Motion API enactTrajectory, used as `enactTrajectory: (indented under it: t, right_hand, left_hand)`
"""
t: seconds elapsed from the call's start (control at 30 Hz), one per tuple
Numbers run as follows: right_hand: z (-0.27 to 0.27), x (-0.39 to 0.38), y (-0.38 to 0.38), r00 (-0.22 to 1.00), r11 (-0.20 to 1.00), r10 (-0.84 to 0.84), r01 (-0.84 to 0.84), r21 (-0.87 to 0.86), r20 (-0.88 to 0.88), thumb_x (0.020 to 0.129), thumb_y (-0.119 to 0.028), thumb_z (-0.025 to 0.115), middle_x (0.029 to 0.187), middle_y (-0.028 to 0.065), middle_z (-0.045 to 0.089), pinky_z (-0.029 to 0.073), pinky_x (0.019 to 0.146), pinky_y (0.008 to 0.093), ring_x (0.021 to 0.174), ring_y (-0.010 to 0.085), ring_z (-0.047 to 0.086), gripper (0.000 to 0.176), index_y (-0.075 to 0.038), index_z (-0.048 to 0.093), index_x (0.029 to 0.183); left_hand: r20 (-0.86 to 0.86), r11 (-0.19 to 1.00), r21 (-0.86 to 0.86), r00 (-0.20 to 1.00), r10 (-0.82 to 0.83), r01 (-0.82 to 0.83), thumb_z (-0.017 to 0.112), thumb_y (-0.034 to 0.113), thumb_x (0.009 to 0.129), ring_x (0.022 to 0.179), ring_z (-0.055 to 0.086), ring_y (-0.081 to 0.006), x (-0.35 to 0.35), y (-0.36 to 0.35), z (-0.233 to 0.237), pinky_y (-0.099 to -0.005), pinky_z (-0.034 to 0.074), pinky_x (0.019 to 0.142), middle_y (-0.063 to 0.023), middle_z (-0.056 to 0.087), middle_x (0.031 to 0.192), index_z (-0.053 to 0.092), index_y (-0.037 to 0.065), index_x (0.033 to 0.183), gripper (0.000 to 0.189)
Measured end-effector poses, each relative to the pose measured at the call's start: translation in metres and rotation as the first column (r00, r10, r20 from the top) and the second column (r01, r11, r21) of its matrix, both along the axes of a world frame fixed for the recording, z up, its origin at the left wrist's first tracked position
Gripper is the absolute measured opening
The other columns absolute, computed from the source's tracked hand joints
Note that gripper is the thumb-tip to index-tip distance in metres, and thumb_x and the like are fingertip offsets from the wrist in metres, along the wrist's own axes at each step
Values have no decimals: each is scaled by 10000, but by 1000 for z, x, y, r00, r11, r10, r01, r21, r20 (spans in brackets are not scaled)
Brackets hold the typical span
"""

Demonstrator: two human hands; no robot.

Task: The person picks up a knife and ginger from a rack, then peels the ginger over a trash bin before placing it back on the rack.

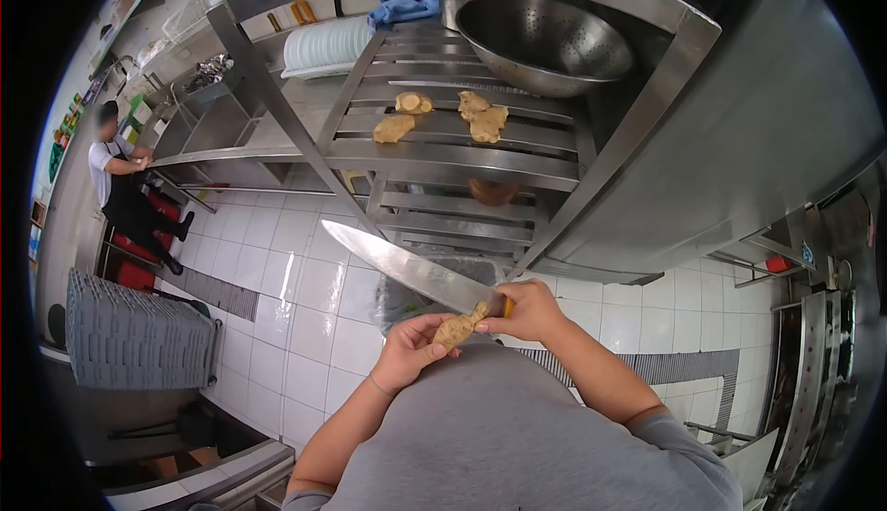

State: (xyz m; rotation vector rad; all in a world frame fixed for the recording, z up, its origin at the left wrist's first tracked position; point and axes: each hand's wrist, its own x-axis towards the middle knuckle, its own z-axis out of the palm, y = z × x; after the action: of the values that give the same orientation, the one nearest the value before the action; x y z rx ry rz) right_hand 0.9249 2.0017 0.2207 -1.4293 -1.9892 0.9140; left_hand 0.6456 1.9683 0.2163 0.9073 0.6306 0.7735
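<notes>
A piece of ginger root [455, 330] is pinched in the fingers of my left hand [407, 350], close in front of my body. My right hand [528, 311] grips the yellow handle of a large kitchen knife [407, 264]. Its broad blade points away to the upper left, and the part near the handle lies beside the ginger; whether it touches cannot be made out. More ginger pieces [483, 117] rest on the slatted metal shelf [443, 152] ahead, with others, one showing a pale cut face [413, 103], to their left.
A perforated metal colander [545, 44] and a blue cloth [405, 6] sit at the shelf's back, near stacked white plates [326, 46]. Below my hands is a plastic-lined bin [397, 298]. Grey stacked crates [139, 331] stand left; a co-worker [120, 169] is at the far-left counter.
</notes>
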Motion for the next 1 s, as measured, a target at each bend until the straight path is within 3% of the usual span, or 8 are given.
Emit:
enactTrajectory:
  t: [0.07, 0.17, 0.33, 0.4, 0.47, 0.57, 0.67, 1.0]
  right_hand:
    - [3, 0, 0, 999, 999, 30, -30, 12, 29, 699, -686, 863, 731, 163, 714, 557, 654, 411, 678, 356, 708, 726, -16, 764, 961]
    - [10, -8, -1, 999, 992, -15, 9, -129, -39, 699, -682, 866, 726, 161, 711, 559, 666, 407, 693, 351, 710, 720, -18, 764, 959]
    - [27, -13, -3, 997, 974, -61, 67, -216, 36, 656, -739, 855, 724, 155, 717, 566, 707, 410, 723, 347, 718, 759, -23, 749, 885]
    - [29, -9, -2, 997, 980, -11, 25, -199, 73, 648, -750, 852, 730, 155, 721, 568, 714, 413, 726, 345, 721, 765, -27, 754, 880]
    - [33, -5, 0, 993, 983, 39, -18, -181, 113, 640, -760, 849, 736, 154, 724, 569, 722, 416, 730, 343, 723, 771, -31, 758, 874]
    - [35, -5, 0, 984, 974, 112, -81, -211, 140, 657, -763, 837, 741, 151, 726, 570, 729, 428, 735, 345, 725, 747, -45, 755, 844]
    - [33, -16, -5, 997, 980, 2, 13, -200, 72, 665, -764, 832, 743, 151, 730, 571, 737, 439, 738, 351, 726, 732, -54, 746, 821]
    - [38, -12, -5, 963, 991, 75, -42, -129, 259, 677, -808, 791, 779, 163, 734, 577, 745, 454, 786, 377, 735, 760, -61, 720, 796]
  left_hand:
    - [-30, 996, 76, 998, 47, -45, 842, 227, 908, 1042, 722, -211, 4, -3, 6, -358, 600, 946, -136, 694, 1278, 552, -47, 1434, 660]
    - [-66, 986, 152, 995, 74, -64, 840, 199, 909, 1050, 720, -206, 6, -5, 7, -346, 591, 953, -132, 690, 1283, 548, -46, 1437, 651]
    - [-58, 990, 122, 995, 76, -68, 824, 133, 915, 1063, 697, -176, 6, -6, 10, -317, 574, 945, -111, 690, 1264, 555, -44, 1433, 610]
    - [-62, 992, 113, 997, 53, -46, 804, 76, 924, 1086, 677, -157, 2, -5, 6, -304, 561, 951, -94, 689, 1252, 562, -44, 1429, 572]
    - [-116, 990, 75, 987, -108, 117, 795, 51, 926, 1116, 666, -152, -7, -2, 1, -299, 553, 971, -90, 687, 1268, 559, -42, 1433, 566]
    - [-156, 992, 121, 988, -21, 41, 786, 35, 930, 1140, 663, -151, -2, -7, 1, -298, 549, 984, -88, 685, 1277, 559, -46, 1430, 555]
    - [-147, 978, 194, 983, 107, -78, 790, 34, 927, 1155, 663, -151, 6, -9, 6, -301, 545, 996, -91, 684, 1280, 556, -56, 1426, 559]
    - [-200, 991, 130, 979, 37, -11, 789, 18, 922, 1126, 681, -150, 1, -9, 3, -292, 554, 990, -89, 704, 1238, 597, -58, 1368, 492]
